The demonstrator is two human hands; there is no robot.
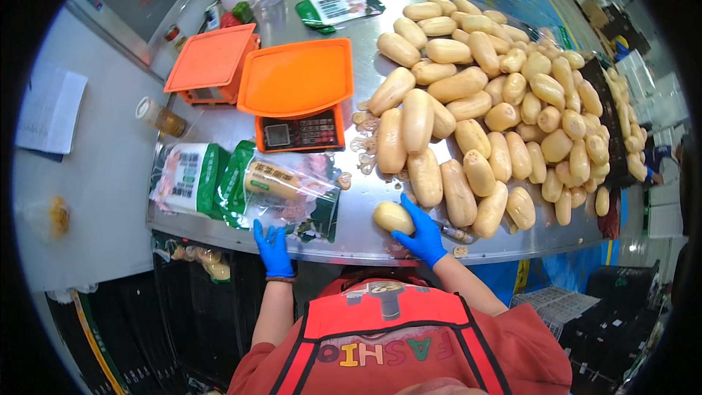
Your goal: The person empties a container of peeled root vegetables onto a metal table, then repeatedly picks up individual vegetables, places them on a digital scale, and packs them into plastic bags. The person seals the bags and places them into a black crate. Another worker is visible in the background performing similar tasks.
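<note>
My right hand, in a blue glove, grips a short peeled lotus root segment near the front edge of the metal table. My left hand, also gloved in blue, has its fingers apart at the lower edge of a green-and-clear printed plastic bag. Inside that bag lies one lotus root segment. More printed bags lie stacked to its left. Beside my right hand, a tool with a clear handle lies partly hidden; its kind is unclear.
A large heap of peeled lotus roots covers the right side, with thin cut slices along its left edge. An orange weighing scale and another scale stand behind the bags. A jar lies left. Black crates stand below.
</note>
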